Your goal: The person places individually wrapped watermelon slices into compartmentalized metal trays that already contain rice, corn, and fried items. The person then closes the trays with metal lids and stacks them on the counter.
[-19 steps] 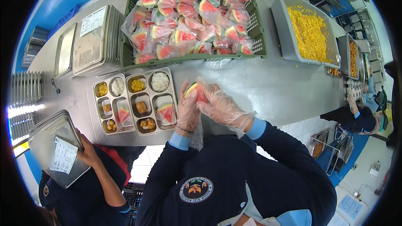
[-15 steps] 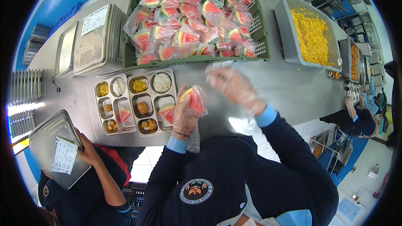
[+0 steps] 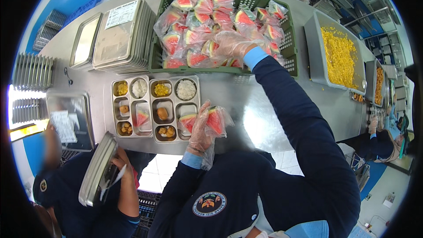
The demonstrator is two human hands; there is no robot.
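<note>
My gloved left hand (image 3: 201,135) is closed on a bagged watermelon slice (image 3: 216,120), beside the right edge of a metal compartment tray (image 3: 197,89). That tray holds rice, a yellow chopped food, a round brown item, small brown pieces and a watermelon slice (image 3: 187,122) partly covered by my left hand. Left of it, a second compartment tray (image 3: 113,119) has similar portions. My gloved right hand (image 3: 234,44) is over the green crate (image 3: 288,39), touching the heap of bagged watermelon slices (image 3: 200,37); its fingertips are blurred and partly hidden among the bags.
Stacked metal trays (image 3: 119,39) stand left of the crate. A grey tub (image 3: 313,44) of yellow chopped food sits at the right. At lower left a co-worker holds metal lids (image 3: 94,172) near the table edge. Another person works at far right.
My right hand has moved forward from above the table into the crate of bagged watermelon. My left hand keeps its bagged slice. The co-worker's lids have shifted, and two separate groups now show.
</note>
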